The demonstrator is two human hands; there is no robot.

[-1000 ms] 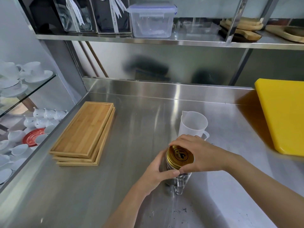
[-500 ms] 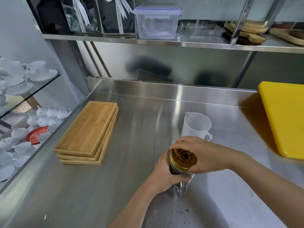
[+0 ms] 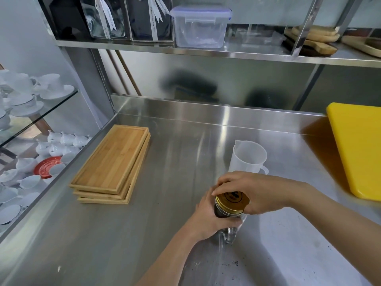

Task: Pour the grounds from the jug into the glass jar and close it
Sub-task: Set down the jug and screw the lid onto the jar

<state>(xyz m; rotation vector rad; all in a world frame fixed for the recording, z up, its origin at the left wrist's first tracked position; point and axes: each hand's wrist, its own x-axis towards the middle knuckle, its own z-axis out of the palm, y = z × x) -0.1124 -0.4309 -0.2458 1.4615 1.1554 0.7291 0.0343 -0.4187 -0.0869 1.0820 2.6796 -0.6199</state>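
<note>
Since the earlier frame, our left hand [image 3: 208, 219] wraps further around the dark-filled glass jar [image 3: 225, 221]; our right hand [image 3: 255, 191] pinches the gold metal lid [image 3: 232, 200]. We twist squarely until snug.

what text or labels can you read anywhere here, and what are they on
No text here can be read for certain.
Gold lid on the glass jar: a dark printed emblem, partly covered by the right hand, too blurred to read.
White ribbons on the clear boxes on the shelf: cursive writing, too small to read.
White jug: no markings visible.
</note>
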